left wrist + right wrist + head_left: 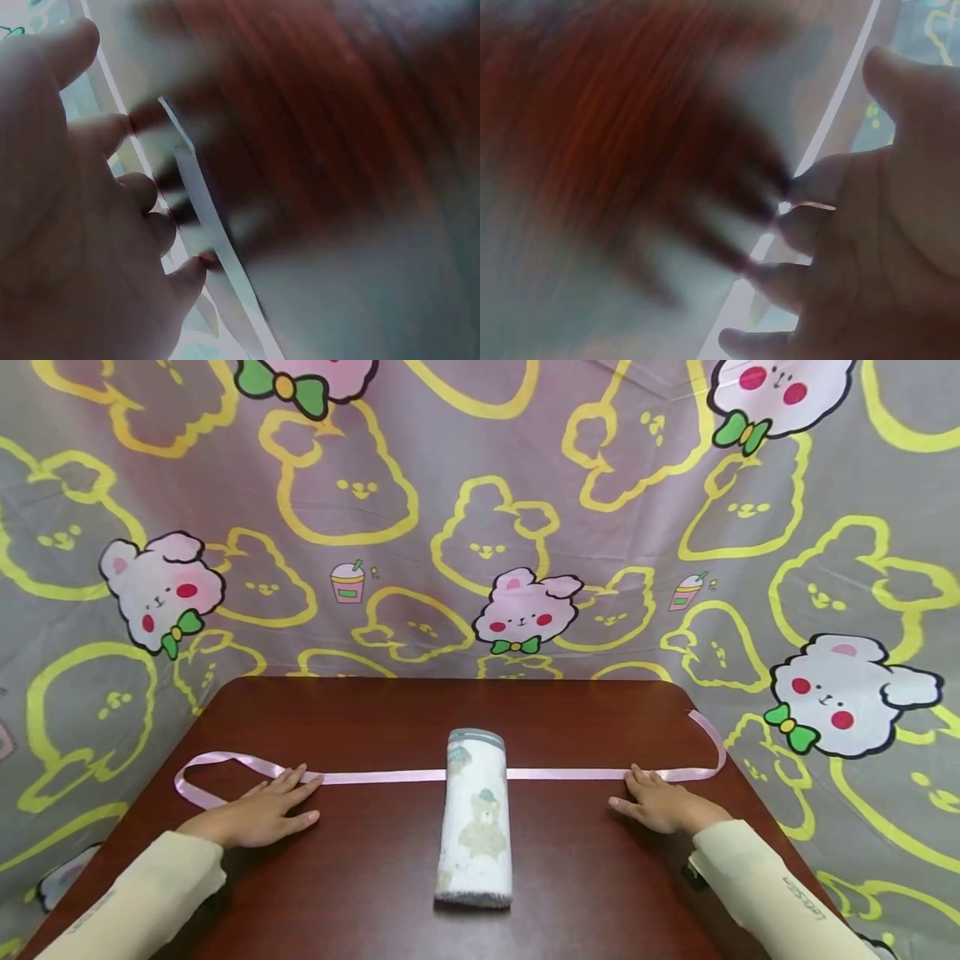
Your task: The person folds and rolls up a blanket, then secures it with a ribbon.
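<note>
A rolled white towel with a bear print and a grey-green end band lies lengthwise at the middle of the table. Crossing under it from side to side is a pink satin ribbon. On the left, the ribbon bends back in a loop; its right end curves away toward the far side. My left hand rests palm down with spread fingers, fingertips on the ribbon left of the towel. To the right of the towel, my right hand touches the ribbon with extended fingers. Both wrist views show the fingertips at the ribbon.
The dark red-brown wooden table has rounded far corners. Behind it and along both sides hangs a grey curtain printed with yellow outlines and white cartoon animals. Cream sleeves cover both forearms.
</note>
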`<state>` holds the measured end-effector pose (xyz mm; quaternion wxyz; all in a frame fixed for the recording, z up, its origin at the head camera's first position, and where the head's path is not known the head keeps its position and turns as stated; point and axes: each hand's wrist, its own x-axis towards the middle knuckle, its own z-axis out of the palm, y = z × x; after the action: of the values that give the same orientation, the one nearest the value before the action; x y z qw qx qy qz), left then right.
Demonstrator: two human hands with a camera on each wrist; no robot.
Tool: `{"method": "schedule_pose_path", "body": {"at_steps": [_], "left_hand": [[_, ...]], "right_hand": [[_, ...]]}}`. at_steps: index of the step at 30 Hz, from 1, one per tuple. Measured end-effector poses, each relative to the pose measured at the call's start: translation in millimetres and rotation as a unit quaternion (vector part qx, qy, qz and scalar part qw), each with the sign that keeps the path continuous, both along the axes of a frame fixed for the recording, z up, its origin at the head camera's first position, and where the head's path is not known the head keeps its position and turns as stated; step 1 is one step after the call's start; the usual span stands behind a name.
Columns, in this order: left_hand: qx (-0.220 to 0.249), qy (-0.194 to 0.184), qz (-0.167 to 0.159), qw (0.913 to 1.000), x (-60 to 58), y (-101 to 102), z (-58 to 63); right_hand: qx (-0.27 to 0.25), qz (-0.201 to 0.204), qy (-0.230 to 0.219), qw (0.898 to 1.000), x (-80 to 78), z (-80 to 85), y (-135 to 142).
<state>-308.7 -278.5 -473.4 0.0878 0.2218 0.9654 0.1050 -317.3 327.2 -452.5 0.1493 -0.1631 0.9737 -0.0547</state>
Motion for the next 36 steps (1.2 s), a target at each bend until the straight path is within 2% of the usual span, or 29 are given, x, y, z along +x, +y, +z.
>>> {"method": "schedule_pose_path", "body": {"at_steps": [6, 9, 15, 19, 27, 36], "left_hand": [[0.004, -0.004, -0.001, 1.0000, 2.8, -1.7, 2.5], [0.005, -0.009, 0.000, 0.9999, 6.3, -3.5, 2.3], [0.012, -0.021, 0.001, 0.9997, 10.0, -5.1, 2.6], [0.012, -0.007, -0.003, 0.9999, 14.0, -9.1, 2.0], [0.023, -0.028, 0.012, 0.9993, 26.6, -16.1, 2.2], [0.030, -0.010, 0.006, 0.9995, 29.7, -17.6, -3.4]], "right_hand": [[-0.011, -0.035, -0.040, 0.998, 8.5, 6.3, 7.0], [-0.019, -0.038, -0.049, 0.998, 8.2, 7.5, 9.3], [0.013, -0.056, -0.041, 0.997, 12.1, 7.6, 21.7], [0.016, -0.073, -0.047, 0.996, 13.8, 9.1, 24.2], [0.026, -0.071, -0.044, 0.996, 17.6, 9.6, 19.9], [0.044, -0.071, -0.035, 0.996, 24.7, 14.6, 14.1]]}}
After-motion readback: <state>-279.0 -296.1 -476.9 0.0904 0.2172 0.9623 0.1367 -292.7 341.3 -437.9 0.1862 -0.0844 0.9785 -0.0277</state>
